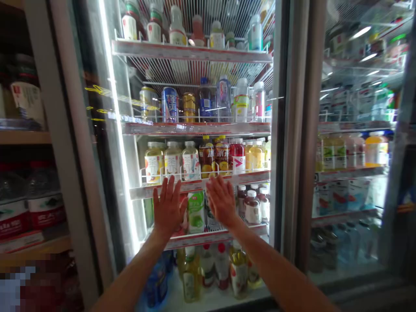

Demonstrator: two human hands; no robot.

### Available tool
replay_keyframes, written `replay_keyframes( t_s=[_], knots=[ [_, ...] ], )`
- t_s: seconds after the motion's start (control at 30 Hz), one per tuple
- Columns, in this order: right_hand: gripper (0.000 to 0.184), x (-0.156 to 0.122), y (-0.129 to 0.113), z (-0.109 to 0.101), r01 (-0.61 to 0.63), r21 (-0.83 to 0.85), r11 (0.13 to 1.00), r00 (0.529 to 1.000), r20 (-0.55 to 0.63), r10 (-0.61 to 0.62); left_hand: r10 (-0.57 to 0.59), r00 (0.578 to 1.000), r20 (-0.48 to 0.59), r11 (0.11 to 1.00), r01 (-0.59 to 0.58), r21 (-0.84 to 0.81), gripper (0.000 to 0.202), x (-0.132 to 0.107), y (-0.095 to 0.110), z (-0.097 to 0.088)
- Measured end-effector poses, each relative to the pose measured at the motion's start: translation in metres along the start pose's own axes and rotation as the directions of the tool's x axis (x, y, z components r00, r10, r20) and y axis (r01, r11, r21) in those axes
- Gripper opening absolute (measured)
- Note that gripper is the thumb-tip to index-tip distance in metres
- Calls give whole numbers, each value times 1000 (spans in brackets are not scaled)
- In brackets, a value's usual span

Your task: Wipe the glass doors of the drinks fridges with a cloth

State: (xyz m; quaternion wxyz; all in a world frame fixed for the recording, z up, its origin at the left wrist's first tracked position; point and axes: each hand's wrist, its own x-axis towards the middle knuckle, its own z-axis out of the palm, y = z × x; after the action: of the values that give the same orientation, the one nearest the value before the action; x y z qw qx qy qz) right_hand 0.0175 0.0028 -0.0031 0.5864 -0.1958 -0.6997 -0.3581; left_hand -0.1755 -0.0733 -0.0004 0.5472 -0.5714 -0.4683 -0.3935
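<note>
My left hand (167, 208) is raised with its fingers spread, holding nothing. Level with it, my right hand (222, 203) is stretched out flat and also holds nothing. Both are in front of a lit drinks cooler; whether they touch glass I cannot tell. Between them stands a green and white carton (196, 212) on a lower shelf. Just above the hands is a row with white-labelled tea bottles (190, 161), brown bottles with yellow caps (206, 158) and a red drink bottle (237, 157). Dark bottles with white caps (252, 207) stand right of my right hand.
Higher up are a blue can (169, 105) and a gold can (189, 107). Several bottles, one pale yellow (191, 277), stand at the cooler's bottom. A metal door frame (313, 130) separates a second cooler at right. Shelves with red-labelled bottles (45, 208) are at left.
</note>
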Motion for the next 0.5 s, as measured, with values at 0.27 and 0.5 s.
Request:
replay_keyframes(
  t_s=[0.27,0.5],
  knots=[
    [58,6,70,-23,-344,-118,932,916,-262,305,-11,999,-33,1000,10,-29,67,-2,2,6],
    [60,-2,31,-19,118,2,993,991,71,-117,-48,996,-70,996,42,-78,65,-3,5,12]
  ],
)
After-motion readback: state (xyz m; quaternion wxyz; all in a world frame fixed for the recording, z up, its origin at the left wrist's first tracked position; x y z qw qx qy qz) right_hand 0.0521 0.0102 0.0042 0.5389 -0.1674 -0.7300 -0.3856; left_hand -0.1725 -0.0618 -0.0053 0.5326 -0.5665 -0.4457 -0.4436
